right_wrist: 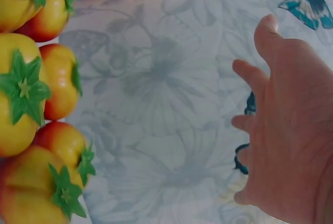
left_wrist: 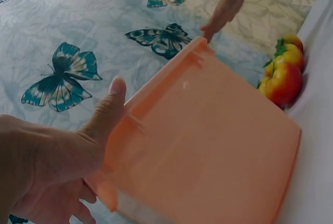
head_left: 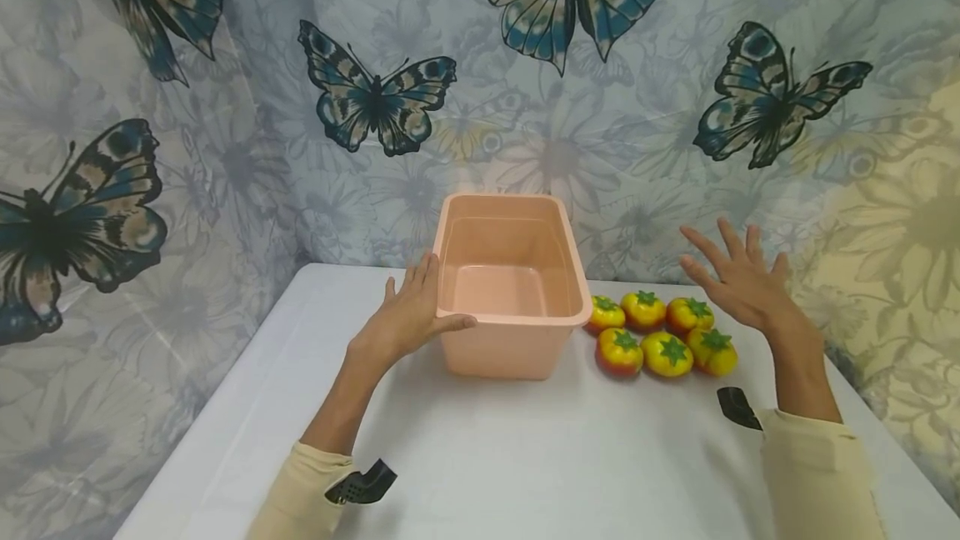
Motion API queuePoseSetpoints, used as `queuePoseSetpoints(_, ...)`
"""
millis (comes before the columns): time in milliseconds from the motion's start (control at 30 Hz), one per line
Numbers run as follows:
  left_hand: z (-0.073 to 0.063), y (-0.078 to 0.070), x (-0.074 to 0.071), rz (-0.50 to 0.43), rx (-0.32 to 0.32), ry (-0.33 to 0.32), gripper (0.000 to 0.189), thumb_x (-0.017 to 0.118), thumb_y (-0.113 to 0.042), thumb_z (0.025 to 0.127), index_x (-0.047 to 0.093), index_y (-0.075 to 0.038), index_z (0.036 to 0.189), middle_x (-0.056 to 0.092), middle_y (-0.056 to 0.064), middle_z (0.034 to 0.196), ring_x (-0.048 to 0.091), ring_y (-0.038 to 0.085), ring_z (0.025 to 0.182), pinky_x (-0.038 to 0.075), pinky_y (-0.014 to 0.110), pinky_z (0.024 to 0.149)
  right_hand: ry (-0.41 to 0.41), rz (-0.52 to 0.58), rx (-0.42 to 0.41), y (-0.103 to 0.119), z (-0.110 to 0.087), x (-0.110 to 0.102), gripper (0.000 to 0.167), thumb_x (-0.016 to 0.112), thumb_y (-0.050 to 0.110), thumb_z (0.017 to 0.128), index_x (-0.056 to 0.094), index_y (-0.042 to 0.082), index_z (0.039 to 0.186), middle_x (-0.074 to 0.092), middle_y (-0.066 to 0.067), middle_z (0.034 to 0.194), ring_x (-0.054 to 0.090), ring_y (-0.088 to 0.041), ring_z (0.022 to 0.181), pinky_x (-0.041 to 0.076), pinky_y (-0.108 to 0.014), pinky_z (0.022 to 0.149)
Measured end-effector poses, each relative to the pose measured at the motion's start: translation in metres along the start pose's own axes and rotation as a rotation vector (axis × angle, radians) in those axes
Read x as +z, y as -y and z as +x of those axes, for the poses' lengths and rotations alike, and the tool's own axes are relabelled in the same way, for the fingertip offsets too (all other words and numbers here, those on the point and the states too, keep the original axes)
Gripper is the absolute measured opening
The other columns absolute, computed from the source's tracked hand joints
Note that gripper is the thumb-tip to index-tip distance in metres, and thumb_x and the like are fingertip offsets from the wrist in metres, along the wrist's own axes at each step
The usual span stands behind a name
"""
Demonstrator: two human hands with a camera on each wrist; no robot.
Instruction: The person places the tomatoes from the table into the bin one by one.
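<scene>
Seemingly straight-fingered, the left hand (head_left: 405,311) touches the bin (head_left: 498,350); right hand (head_left: 750,288) hovers, fingers spread.

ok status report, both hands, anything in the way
Left hand touching peach rectangular plastic tub. Right hand raised, holding nothing. Six yellow-red, green-topped round fruits beside tub. No obstruction seen.

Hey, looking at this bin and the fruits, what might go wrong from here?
The left hand rests on one side of the bin; a push could nudge it into the fruits close to its right side.

The fruits look round and sit close together, so a brush from the right hand might set some rolling.

With only one hand on it, the bin might twist if pushed.
</scene>
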State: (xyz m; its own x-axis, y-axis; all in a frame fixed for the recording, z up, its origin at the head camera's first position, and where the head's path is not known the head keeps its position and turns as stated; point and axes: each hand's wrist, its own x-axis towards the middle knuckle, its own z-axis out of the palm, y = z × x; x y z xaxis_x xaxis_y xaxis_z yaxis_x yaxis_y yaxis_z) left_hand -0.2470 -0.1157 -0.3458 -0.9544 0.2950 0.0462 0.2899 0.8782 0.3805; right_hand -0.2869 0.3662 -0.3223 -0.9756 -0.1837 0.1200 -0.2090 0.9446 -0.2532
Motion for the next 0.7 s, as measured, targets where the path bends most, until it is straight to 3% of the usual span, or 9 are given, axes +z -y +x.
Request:
queuePoseSetpoints(267,0.001,-0.001,0.0,-0.006,-0.013,-0.017,0.124,0.064,-0.072,0.091,0.001,0.005,0.165,0.004,0.023,0.175,0.008,0.044,0.163,0.0,0.07,0.129,0.016,0.069,0.004,-0.004,0.0,0.005,0.073,0.032,0.055,0.11,0.003,0.024,0.17,-0.023,-0.028,0.17,-0.032,-0.063,0.147,-0.017,-0.093,0.102)
queuePoseSetpoints(700,0.001,-0.002,0.001,0.006,-0.006,-0.021,0.123,0.062,-0.073,0.091,0.002,0.004,0.165,0.003,0.023,0.175,0.009,0.043,0.163,0.001,0.069,0.13,0.08,0.063,0.01,-0.014,0.001,0.012,0.073,0.03,0.056,0.11,0.0,0.024,0.17,-0.022,-0.031,0.169,-0.03,-0.066,0.146,-0.015,-0.093,0.103)
